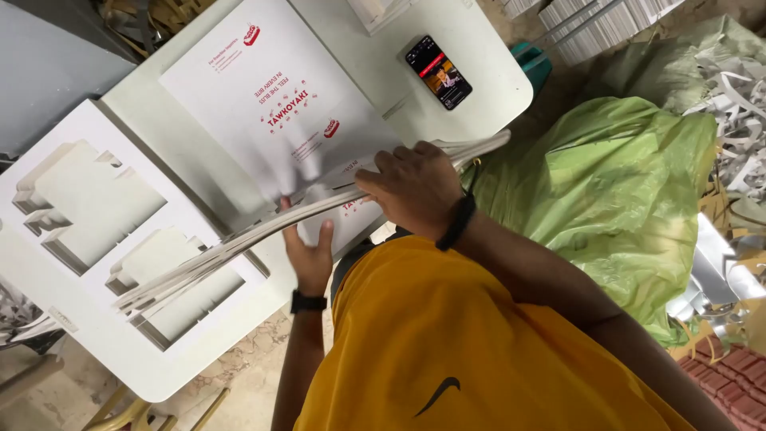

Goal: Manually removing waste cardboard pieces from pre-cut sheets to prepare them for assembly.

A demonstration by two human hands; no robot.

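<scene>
Both hands grip one stack of card sheets (pixel 239 243), seen nearly edge-on, running from lower left to upper right across the middle of the view.

Right hand (pixel 415 187): lies on top of the stack near its right end, palm down. Fingers (pixel 375 179) are curled over the sheets and pressed on them, closed in a grip on the stack. A dark band (pixel 457 222) circles the wrist.

Left hand (pixel 309 255): sits under the stack, just left of the right hand. Palm faces up; fingers wrap the lower side and the thumb (pixel 325 231) rises at the near edge. The hand is clamped on the stack. A black watch (pixel 308 302) sits on the wrist.

Stack position: held above the near edge of a white table (pixel 479 96), its left end hanging over the cut-out sheets (pixel 96 231).

Surroundings:
- A white printed sheet (pixel 271 96) with red marks lies flat on the table, far of the hands and partly under the stack.
- The cut-out sheets, a white pile with box-shaped holes, lie at the left.
- A phone (pixel 438 72) with a lit screen lies on the table, far right of the printed sheet.
- A green sack (pixel 606 175) lies on the floor at the right.
- White paper scrap (pixel 742 120) lies at the far right.
- The person wears a yellow shirt (pixel 447 351).
</scene>
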